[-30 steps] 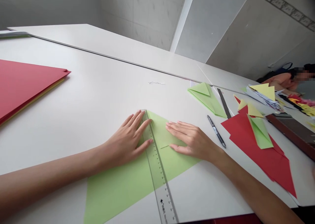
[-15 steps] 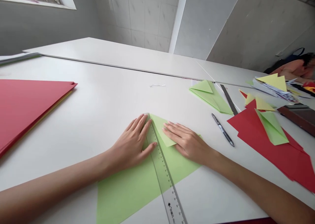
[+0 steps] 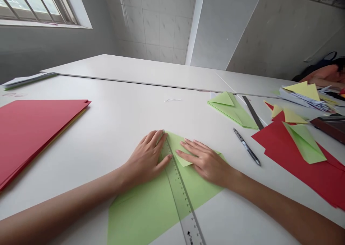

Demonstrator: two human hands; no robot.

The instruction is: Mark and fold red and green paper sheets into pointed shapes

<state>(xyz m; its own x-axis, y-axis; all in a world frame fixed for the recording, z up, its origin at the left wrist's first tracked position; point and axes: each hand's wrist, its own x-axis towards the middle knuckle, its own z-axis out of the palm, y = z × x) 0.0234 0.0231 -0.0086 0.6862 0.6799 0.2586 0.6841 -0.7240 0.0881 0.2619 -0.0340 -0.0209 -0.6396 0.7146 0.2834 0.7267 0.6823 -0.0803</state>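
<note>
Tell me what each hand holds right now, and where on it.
Nothing is gripped. The left hand presses flat on the clear ruler near its far end. The right hand presses down the folded-over flap of the green paper beside the ruler.

White tables (image 3: 113,105), tiled wall (image 3: 159,22), window (image 3: 35,4)

On the desk (image 3: 113,123) before you lies a paper sheet (image 3: 151,205), with a ruler (image 3: 179,191) laid across it. Your left hand (image 3: 147,158) rests left of the ruler, your right hand (image 3: 206,160) right of it. Further right lies a pen (image 3: 247,147); a paper stack (image 3: 32,130) sits far left.
</note>
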